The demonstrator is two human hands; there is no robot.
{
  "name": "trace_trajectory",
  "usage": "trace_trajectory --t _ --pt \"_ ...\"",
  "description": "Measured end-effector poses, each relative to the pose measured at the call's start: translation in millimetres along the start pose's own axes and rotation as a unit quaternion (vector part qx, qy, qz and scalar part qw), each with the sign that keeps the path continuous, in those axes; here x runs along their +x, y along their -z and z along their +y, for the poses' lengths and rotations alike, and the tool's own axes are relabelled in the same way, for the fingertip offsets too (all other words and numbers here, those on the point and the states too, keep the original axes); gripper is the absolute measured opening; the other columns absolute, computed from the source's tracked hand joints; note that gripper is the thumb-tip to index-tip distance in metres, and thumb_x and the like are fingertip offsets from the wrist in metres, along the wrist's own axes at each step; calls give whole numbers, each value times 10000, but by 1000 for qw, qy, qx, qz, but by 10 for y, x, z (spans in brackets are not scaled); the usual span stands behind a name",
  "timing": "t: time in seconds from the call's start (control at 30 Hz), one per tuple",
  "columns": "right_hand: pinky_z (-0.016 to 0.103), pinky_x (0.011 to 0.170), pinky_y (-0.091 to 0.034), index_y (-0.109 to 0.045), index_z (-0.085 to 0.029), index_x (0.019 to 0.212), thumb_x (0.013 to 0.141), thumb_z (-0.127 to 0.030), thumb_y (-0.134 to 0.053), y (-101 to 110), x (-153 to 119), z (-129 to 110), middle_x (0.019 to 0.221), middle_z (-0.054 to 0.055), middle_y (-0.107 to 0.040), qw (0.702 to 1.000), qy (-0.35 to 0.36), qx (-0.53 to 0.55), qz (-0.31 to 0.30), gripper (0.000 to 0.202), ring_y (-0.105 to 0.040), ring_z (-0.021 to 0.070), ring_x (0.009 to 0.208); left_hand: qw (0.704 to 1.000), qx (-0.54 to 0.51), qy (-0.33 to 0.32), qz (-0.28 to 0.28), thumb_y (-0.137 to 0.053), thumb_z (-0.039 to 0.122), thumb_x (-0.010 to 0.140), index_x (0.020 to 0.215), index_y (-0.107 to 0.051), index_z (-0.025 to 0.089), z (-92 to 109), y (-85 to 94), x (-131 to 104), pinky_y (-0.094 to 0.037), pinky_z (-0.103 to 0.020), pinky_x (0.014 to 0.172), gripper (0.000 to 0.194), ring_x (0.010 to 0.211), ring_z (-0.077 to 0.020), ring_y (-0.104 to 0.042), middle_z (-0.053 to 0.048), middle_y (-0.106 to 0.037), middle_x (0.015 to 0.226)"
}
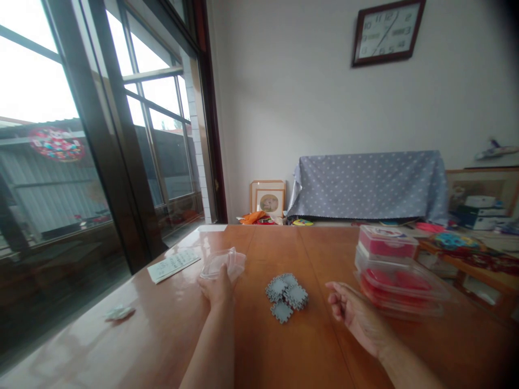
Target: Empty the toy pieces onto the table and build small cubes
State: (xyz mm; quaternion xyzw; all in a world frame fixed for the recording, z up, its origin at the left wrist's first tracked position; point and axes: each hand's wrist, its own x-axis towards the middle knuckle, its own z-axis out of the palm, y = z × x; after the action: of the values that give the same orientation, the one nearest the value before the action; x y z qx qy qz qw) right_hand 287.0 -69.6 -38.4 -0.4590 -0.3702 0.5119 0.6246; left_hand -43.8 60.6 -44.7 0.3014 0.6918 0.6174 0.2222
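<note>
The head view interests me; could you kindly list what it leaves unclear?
Head view:
- Pale rectangular paper: writing too small.
- Clear plastic container: near side behind left hand.
- Red contents of clear plastic boxes: blurred.
- Grey jigsaw-edged tile pile: lower pieces covered by upper ones.

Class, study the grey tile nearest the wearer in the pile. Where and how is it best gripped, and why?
Probably by the toothed left and right edges of the front tile, the right hand coming down from the near side. It lies low and flattish, its far side against the pile, while those edges look free.
</note>
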Motion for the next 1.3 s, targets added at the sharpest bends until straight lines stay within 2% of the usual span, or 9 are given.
trace_trajectory --t 0.1,0.23,0.5,0.6,0.73,0.9,1.0,1.2,1.3 --pt "270 480 -407 -695 -218 920 778 -531 -717 8 7 17 695 21 -663 1000 -6 8 -2 345 -558 149 538 998 11 45 40 -710 571 733 1490 -226 136 49 4 -16 -286 -484 1172 998 1455 -400 -323 -276 -351 1529" --pt "265 480 -401 -695 -214 919 775 -519 -727 18 17 36 693 18 -660 1000 -14 22 -4 339 -555 144 537 998 29 29 57 -682 599 750 1539 -126 92 69 -5 -26 -203 -496 1213 1091 1523 -404 -139 -297 -189 1603" --pt "256 479 -393 -680 -213 914 782 -534 -711 8 27 54 702 16 -663 1000 -14 4 0 348 -559 139 533 971 73 -211 88 -651 421 850 1550 -202 146 273 15 -324 -110 -506 1239 876 1534 -354 -113 -211 -214 1632" --pt "249 491 -388 -675 -216 942 796 -538 -704 27 43 88 716 5 -656 1000 -18 5 -5 355 -553 128 541 967 -12 -254 -12 -659 343 846 1467 -387 171 331 -16 -500 -187 -467 1226 700 1467 -331 -306 -188 -418 1521" --pt "253 541 -422 -663 -223 1031 825 -548 -677 41 79 175 782 0 -656 997 3 -71 -16 385 -587 140 627 933 -127 -196 -273 -774 358 740 1265 -608 227 248 -119 -754 -269 -455 1196 567 1357 -336 -459 -144 -607 1301" --pt "373 900 -524 -560 -237 1320 800 -386 -672 -4 152 404 1190 85 -671 956 98 -276 -20 552 -648 241 1069 796 166 -325 -483 -860 481 570 1525 -383 273 49 -220 -976 -135 -543 1233 1088 1530 -384 -128 -113 -266 1641" --pt "441 1068 -448 -419 -257 1486 774 -283 -635 -37 203 543 1419 108 -569 924 122 -360 -53 745 -581 260 1254 734 275 -353 -510 -826 527 586 1546 -351 291 -12 -256 -1007 -171 -557 1223 1097 1535 -397 -91 -92 -199 1668" --pt "431 1131 -387 -382 -259 1529 742 -215 -614 -133 294 604 1494 89 -523 845 164 -505 -66 821 -489 272 1369 752 235 -411 -458 -663 306 757 1279 -629 296 23 -317 -1002 -399 -429 1082 524 1278 -305 -511 -66 -576 1393" --pt "415 1098 -412 -466 -263 1473 745 -202 -609 -220 326 575 1418 84 -597 834 179 -520 -52 744 -531 273 1323 760 175 -419 -465 -607 254 812 1127 -696 276 27 -356 -1003 -422 -366 1036 329 1151 -244 -579 -44 -667 1201"
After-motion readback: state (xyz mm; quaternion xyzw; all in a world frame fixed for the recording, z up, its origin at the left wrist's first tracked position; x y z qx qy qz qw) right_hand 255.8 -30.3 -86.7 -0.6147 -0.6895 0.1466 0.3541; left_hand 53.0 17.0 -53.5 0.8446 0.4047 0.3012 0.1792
